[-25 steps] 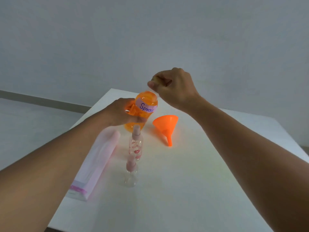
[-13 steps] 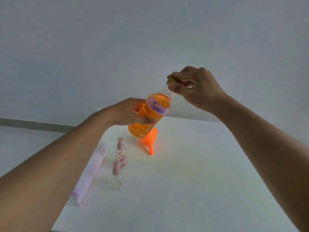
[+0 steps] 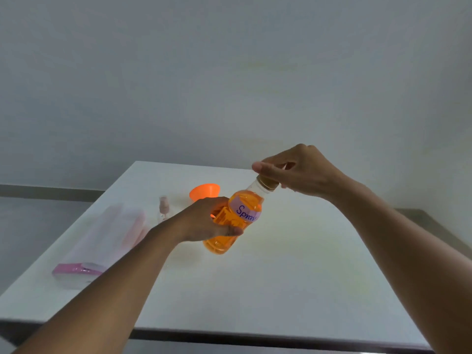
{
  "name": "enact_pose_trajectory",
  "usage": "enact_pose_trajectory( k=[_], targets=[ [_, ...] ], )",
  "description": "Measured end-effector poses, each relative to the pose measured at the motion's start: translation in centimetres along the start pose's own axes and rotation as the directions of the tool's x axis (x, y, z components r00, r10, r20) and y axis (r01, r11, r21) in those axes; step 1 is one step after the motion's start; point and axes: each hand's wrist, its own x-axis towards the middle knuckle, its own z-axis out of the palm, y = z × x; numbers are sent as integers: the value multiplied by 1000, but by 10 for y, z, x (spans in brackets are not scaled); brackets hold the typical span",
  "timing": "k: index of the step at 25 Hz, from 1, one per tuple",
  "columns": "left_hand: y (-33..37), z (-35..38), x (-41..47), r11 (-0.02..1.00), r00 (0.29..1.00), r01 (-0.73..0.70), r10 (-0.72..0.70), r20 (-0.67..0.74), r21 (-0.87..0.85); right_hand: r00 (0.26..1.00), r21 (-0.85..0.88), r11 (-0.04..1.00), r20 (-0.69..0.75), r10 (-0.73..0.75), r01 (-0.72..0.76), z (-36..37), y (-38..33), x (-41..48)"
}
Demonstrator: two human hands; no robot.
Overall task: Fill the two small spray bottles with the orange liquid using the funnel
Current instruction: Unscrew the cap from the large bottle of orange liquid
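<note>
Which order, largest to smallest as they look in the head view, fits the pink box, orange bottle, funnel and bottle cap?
1. pink box
2. orange bottle, partly covered by the left hand
3. funnel, partly hidden behind that hand, so less sure
4. bottle cap, gripped by the right hand

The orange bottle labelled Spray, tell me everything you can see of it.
The orange bottle is clear plastic, filled to the shoulder with orange liquid, its neck empty. A pale label reads "Spray" in blue handwriting. Its brownish cap is on. It is tilted, neck up and rightward, held above the table. The left hand grips its body; the right hand pinches the cap.
</note>
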Motion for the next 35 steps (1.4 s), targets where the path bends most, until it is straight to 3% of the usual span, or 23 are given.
enact_pose_trajectory(
  k=[4,8,14,17,20,23,26,28,30,32,35],
  targets=[
    [-3,14,3,998,999,-4,2,-33,-66,996,-120,992,78,-40,50,4,-3,-4],
    [-3,18,3,996,999,-3,0,-40,-87,965,-183,961,197,-172,209,-2,5,-2],
    [-7,18,3,994,1000,24,-22,20,-108,938,-47,952,187,-290,304,2,12,-2],
    [-12,19,1,993,1000,26,-25,11,-112,949,18,978,242,-204,206,-1,11,-2],
    [-13,19,2,995,1000,24,-26,-13,-100,983,-127,992,181,12,11,4,4,3],
    [-10,18,3,995,999,25,-27,-26,-96,987,-201,975,146,-70,99,7,-2,5],
    [-11,14,3,991,999,27,-32,-33,-130,970,-63,977,149,-194,205,-4,1,10],
    [-13,10,3,989,998,18,-26,-55,-149,983,103,978,11,-186,184,-8,8,14],
    [-13,2,5,985,992,-8,-14,-122,-174,982,302,944,-175,-77,128,-3,15,16],
    [-12,-12,11,974,979,-35,-11,-201,-222,960,450,890,-274,57,76,13,23,15],
    [-15,-47,20,962,964,-73,-1,-267,-264,946,492,869,-254,202,-53,58,36,9]
  ],
)
